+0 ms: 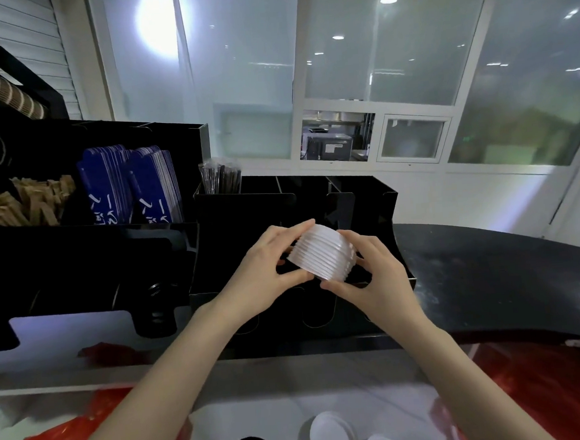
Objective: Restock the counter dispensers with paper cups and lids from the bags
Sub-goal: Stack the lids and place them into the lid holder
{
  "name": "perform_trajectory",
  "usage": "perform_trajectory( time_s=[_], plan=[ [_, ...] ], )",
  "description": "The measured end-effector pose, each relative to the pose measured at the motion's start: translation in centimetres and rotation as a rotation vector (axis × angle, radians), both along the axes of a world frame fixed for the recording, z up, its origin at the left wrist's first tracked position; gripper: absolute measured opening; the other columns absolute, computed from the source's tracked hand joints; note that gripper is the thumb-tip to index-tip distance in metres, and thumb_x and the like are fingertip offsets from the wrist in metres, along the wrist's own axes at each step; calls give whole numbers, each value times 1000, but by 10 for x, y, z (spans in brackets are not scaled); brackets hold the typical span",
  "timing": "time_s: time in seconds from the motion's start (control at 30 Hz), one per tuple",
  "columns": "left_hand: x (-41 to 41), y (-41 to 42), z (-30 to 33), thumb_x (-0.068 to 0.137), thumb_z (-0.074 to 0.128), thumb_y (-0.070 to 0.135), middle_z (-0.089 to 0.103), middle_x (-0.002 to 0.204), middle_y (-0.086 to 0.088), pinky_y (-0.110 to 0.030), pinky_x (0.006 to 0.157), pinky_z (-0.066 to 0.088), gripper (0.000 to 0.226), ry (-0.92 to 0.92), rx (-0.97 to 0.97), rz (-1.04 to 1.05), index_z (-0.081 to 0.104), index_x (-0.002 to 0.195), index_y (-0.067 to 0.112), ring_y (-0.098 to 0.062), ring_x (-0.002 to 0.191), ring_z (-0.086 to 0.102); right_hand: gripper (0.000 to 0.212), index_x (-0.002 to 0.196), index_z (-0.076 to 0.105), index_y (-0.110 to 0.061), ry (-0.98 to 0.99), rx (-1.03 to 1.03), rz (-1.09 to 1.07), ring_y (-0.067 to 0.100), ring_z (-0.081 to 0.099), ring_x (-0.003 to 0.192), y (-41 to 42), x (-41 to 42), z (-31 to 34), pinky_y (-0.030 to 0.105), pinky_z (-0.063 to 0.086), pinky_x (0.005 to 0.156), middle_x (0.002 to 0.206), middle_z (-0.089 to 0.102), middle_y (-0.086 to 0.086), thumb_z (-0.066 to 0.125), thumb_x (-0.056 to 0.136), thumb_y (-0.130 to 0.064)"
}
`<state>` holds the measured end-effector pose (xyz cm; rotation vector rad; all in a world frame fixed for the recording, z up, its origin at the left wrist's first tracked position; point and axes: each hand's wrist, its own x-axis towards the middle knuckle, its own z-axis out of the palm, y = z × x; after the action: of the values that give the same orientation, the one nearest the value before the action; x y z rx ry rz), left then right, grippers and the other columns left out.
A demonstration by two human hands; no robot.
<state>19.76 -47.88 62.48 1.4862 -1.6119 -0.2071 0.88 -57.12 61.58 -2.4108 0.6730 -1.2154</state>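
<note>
Right now I'm holding a short nested stack of white plastic cup lids (322, 253) between both hands, above the black acrylic counter dispenser (366, 197) with its open slots. My left hand (268, 266) is gripping the stack's left end, fingers curled over the top and thumb underneath. My right hand (371, 272) is gripping the right end the same way, thumb at the lower rim. The stack's long axis is lying roughly sideways, tilted, upper-left end pointing away from me toward the dispenser, lower-right end toward my right palm; the lid rims are showing as ridges along it. More white round lids (333, 435) are lying near the bottom edge beside a red plastic bag (533, 385). Blue printed sleeves (125, 186) and brown wooden stirrers (23, 204) are sitting in the black organiser on the left.
</note>
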Motion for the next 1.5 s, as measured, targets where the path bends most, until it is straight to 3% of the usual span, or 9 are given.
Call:
perform_trajectory(
  time_s=[0.13,0.37,0.57,0.8,0.93,1.03,1.33,1.43,1.5],
  plan=[
    [5,1,-7,85,73,26,33,124,16,-29,103,44,87,-215,19,48,19,147,54,-4,116,43,77,138,45,-31,72,-77,-14,0,46,114,1,6,-2,19,40,95,123,47,-21,82,71,-37],
    [-7,-10,-2,89,61,28,27,147,13,-34,75,55,63,-478,-103,204,31,144,33,-12,109,53,91,147,31,-23,201,-177,-65,8,40,120,-6,8,-7,21,37,96,133,43,-10,80,70,-32],
    [-5,-18,-5,91,58,34,34,143,9,-36,74,55,59,-503,-97,234,31,142,25,-18,100,60,75,144,36,-13,163,-340,-200,17,43,120,-2,21,-13,22,47,68,134,47,1,67,77,-22],
    [0,-27,-9,85,57,34,46,135,4,-38,92,45,55,-543,-139,257,40,135,20,-17,109,56,62,137,48,-11,119,-415,-256,18,50,110,-10,31,-17,20,43,59,124,56,2,68,79,-21],
    [4,-27,-14,83,66,29,47,134,6,-36,93,44,59,-516,-145,246,40,136,22,-15,109,55,73,143,40,-20,143,-256,-86,12,46,116,-18,23,-13,24,46,86,130,47,-6,69,76,-24],
    [5,-28,-16,83,65,31,46,138,10,-35,101,36,62,-514,-148,238,37,138,27,-12,117,52,82,145,37,-24,184,-136,53,2,41,119,-25,10,-6,12,35,96,130,40,-11,76,73,-25],
    [4,-9,-24,71,76,49,35,145,15,-32,110,30,86,-423,-66,143,37,145,27,-9,131,37,81,144,39,-23,341,-392,-76,14,51,105,-16,13,-17,30,55,59,125,45,-2,77,72,-24],
    [1,-3,-33,78,74,38,44,138,9,-33,108,38,69,-484,-105,197,48,139,21,-10,128,41,74,135,49,-17,421,-497,-98,19,54,98,-11,21,-26,24,51,53,117,50,4,79,68,-18],
    [1,-2,-40,82,72,30,50,134,6,-33,107,40,58,-463,-105,206,53,135,17,-10,129,41,71,129,54,-15,457,-540,-114,21,56,90,-9,25,-34,25,48,64,109,54,5,79,63,-16]
  ],
)
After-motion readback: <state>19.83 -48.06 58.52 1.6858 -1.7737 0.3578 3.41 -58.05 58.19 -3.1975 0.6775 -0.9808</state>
